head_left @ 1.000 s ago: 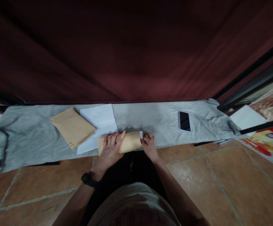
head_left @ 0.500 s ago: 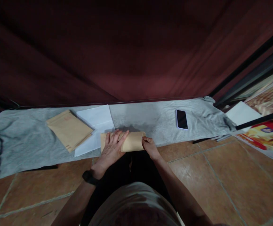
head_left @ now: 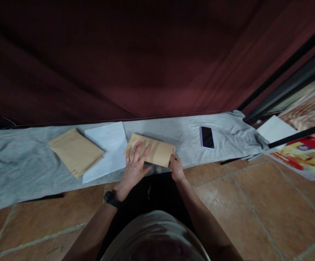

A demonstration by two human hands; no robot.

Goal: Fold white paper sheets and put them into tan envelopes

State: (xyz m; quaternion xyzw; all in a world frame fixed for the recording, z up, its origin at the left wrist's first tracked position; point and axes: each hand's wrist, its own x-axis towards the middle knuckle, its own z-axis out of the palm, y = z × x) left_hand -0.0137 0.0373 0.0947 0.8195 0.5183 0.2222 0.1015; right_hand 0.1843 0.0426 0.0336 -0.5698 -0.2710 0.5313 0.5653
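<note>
A brown paper envelope (head_left: 160, 151) lies on the grey cloth in front of me, its right end nearer to me than its left. My left hand (head_left: 136, 165) rests flat on its left part, fingers spread. At the envelope's right end my right hand (head_left: 176, 166) pinches the near corner, the fingertips partly hidden by the paper. To the left are several more brown envelopes (head_left: 76, 150), stacked at an angle, overlapping some white paper sheets (head_left: 108, 139).
The grey cloth (head_left: 19, 163) covers a long narrow surface. A phone (head_left: 207, 137) lies on it at the right. Behind hangs a dark red curtain (head_left: 152, 87). Dark metal bars (head_left: 288, 79) and a red and yellow box (head_left: 306, 156) stand at the right. Tiled floor (head_left: 228, 206) shows below.
The envelope has moved away from my body and turned, its left end swinging farther off. It now lies flatter. My left hand's fingers have spread over it, and my right hand has shifted slightly right.
</note>
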